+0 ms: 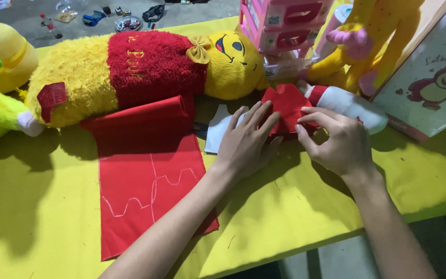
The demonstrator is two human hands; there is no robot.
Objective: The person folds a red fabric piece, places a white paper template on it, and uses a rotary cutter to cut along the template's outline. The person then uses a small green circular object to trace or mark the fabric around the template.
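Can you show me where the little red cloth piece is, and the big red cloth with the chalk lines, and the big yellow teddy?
small red cloth piece point(287, 103), head view, on its upper middle above the fingers.
big red cloth point(148, 175), head view, on its middle near the chalk lines.
yellow plush bear point(233, 64), head view, on its face.

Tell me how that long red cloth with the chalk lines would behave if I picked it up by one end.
The red cloth would probably droop limply: it lies thin and flat, creased near its top. It looks light, and likely slides on the yellow table cover.

Yellow-covered table point(37, 206): red cloth point(148, 170), plush bear point(130, 70), white paper point(220, 129), small red piece point(287, 106).
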